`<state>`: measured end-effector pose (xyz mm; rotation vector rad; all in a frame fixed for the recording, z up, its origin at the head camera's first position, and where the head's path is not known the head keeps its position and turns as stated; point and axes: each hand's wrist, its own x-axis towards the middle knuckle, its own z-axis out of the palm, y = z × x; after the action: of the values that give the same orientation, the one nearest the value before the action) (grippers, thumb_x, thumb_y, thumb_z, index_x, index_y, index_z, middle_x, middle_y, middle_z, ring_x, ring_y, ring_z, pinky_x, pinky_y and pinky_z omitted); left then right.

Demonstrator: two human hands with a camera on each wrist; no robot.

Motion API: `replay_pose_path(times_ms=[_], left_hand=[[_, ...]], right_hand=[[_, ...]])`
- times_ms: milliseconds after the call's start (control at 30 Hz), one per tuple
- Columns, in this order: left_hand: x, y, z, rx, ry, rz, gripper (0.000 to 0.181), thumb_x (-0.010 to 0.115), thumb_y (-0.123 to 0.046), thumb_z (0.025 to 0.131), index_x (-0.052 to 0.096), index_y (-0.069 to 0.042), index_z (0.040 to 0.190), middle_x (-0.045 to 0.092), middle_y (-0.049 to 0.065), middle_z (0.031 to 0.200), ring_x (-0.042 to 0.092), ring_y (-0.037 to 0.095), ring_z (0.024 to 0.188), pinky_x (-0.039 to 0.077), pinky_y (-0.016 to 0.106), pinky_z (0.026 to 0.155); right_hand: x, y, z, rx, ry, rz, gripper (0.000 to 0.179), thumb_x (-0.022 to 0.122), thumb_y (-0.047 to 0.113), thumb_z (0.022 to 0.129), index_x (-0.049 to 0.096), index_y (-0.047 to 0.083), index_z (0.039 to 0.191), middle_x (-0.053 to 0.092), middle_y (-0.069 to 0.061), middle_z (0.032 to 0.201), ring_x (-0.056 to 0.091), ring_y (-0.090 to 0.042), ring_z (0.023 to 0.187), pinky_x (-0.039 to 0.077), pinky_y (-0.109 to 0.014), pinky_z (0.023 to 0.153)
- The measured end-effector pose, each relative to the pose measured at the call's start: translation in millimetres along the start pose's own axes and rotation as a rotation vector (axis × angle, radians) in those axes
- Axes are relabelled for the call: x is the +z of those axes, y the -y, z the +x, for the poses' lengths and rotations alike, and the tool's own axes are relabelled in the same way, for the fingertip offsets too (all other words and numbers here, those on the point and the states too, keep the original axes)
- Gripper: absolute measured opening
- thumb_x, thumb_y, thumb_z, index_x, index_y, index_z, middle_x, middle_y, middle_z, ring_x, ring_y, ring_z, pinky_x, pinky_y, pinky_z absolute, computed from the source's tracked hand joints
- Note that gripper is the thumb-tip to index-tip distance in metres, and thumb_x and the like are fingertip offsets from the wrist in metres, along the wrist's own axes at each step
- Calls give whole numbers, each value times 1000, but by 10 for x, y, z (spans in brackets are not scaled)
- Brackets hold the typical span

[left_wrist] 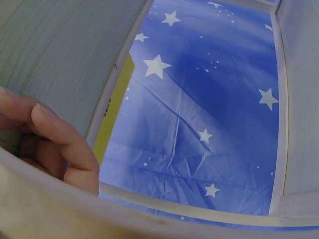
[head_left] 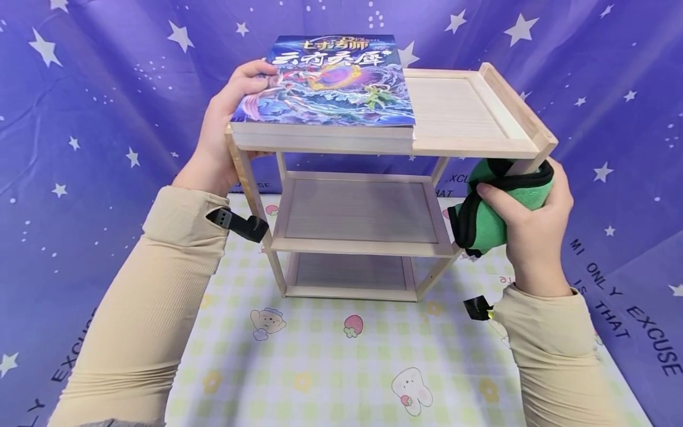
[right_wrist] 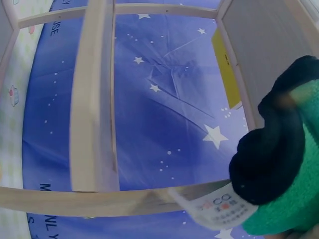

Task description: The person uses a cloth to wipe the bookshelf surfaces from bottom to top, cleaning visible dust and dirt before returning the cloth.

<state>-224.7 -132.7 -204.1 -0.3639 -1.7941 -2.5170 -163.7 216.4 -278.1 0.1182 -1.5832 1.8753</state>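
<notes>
A pale wooden three-tier shelf (head_left: 357, 246) is in front of me, its bottom tier low over the checked tablecloth. On the left part of its top tier lies a thick blue illustrated book (head_left: 331, 89). My left hand (head_left: 221, 118) grips the top's left end; some fingers lie by the book's left edge, others curl beneath the board (left_wrist: 60, 55). My right hand (head_left: 539, 219) holds a bunched green cloth with black edging (head_left: 491, 219) at the upper right post. In the right wrist view, a white label (right_wrist: 222, 206) hangs from this cloth.
A tablecloth (head_left: 331, 367) with green checks and cartoon prints lies under the shelf. Purple fabric (head_left: 133, 89) with white stars and lettering hangs behind and at both sides. Black straps (head_left: 240, 225) sit at both cuffs. Under the top board a yellow strip (right_wrist: 227, 69) shows.
</notes>
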Motion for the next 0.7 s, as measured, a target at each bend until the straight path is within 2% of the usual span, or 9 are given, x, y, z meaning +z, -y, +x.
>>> replay_pose_path(times_ms=[267, 500, 700], left_hand=[[0, -3, 1, -3, 1, 3, 19, 49, -23, 94, 64, -29, 105, 47, 4, 135, 54, 24, 101, 45, 29, 70], [1, -14, -3, -11, -5, -10, 19, 50, -23, 95, 65, -29, 105, 48, 5, 135, 55, 24, 101, 46, 28, 70], [8, -10, -3, -14, -4, -17, 19, 50, -23, 94, 65, -29, 105, 48, 5, 135, 55, 24, 100, 46, 28, 69]], right_hand=[[17, 132, 88, -26, 6, 77, 59, 76, -21, 61, 67, -1, 116, 68, -13, 108, 63, -21, 95, 53, -26, 78], [-65, 90, 47, 48, 83, -46, 53, 76, -15, 69, 65, 6, 117, 67, -10, 107, 65, -19, 91, 53, -22, 73], [-109, 41, 18, 45, 102, -45, 50, 75, -14, 70, 66, 6, 114, 66, -11, 107, 64, -20, 93, 53, -22, 73]])
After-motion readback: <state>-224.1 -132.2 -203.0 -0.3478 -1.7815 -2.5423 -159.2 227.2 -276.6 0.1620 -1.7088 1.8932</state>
